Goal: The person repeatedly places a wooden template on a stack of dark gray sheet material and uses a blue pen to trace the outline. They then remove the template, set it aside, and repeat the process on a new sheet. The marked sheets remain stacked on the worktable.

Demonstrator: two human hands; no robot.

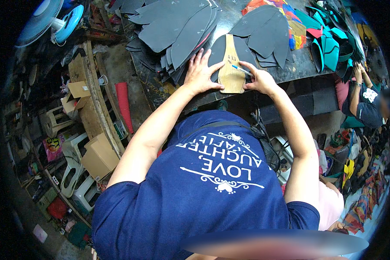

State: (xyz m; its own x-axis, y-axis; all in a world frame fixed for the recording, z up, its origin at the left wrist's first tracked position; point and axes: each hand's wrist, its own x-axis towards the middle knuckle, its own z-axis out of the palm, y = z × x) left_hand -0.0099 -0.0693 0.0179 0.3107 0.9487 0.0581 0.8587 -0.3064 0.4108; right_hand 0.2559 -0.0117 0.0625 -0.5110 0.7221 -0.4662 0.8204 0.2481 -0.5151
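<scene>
A tan wooden sole-shaped template (231,69) lies on a dark grey foam sheet (216,54) at the near edge of the dark bench (299,65). The left hand (199,73) presses flat, fingers spread, on the template's left side. The right hand (259,79), its grip closed on a blue pen (242,69), meets the template's right edge. Beyond the template, many cut dark soles (177,26) are stacked, so the tracing seems well along. No containers show near it
</scene>
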